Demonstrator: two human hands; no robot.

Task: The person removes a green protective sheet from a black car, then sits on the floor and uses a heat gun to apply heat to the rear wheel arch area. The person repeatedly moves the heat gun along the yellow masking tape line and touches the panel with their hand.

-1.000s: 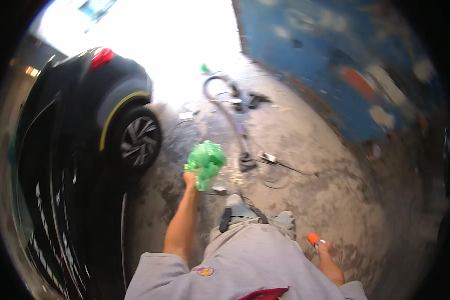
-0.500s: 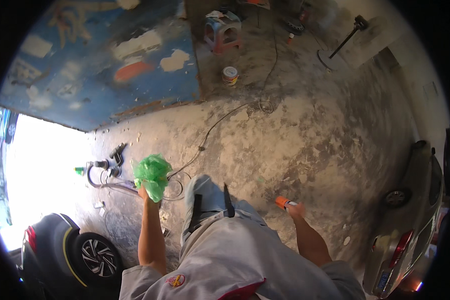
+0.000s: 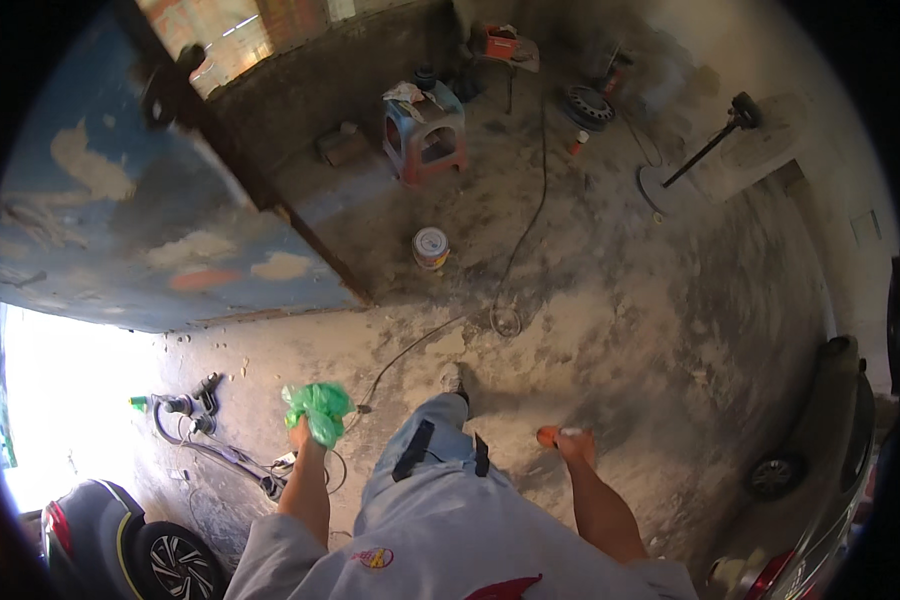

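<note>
My left hand [image 3: 300,434] is closed around a crumpled green plastic bag [image 3: 318,411], out in front of my left side. The bag hides most of the fingers. My right hand [image 3: 577,446] grips an orange-and-white cylinder [image 3: 547,436], like a tube or small can, at my right side. Only its orange end shows clearly past the fingers. Both arms are apart, above the worn concrete floor [image 3: 610,340]. One of my shoes [image 3: 453,378] is stepped forward between the hands.
Left of the bag lie hand-held power tools [image 3: 206,394] with a hose. A cable [image 3: 410,347] runs along the floor. Ahead stand a bucket [image 3: 430,248], a plastic stool [image 3: 425,135] and a round-based stand [image 3: 660,190]. A blue painted panel [image 3: 200,245] and two cars [image 3: 120,530] flank me.
The view has shifted forward: the bucket, stool and panel edge now appear lower, and more of the room behind shows. One foot has come forward. Both hands still hold the same things.
</note>
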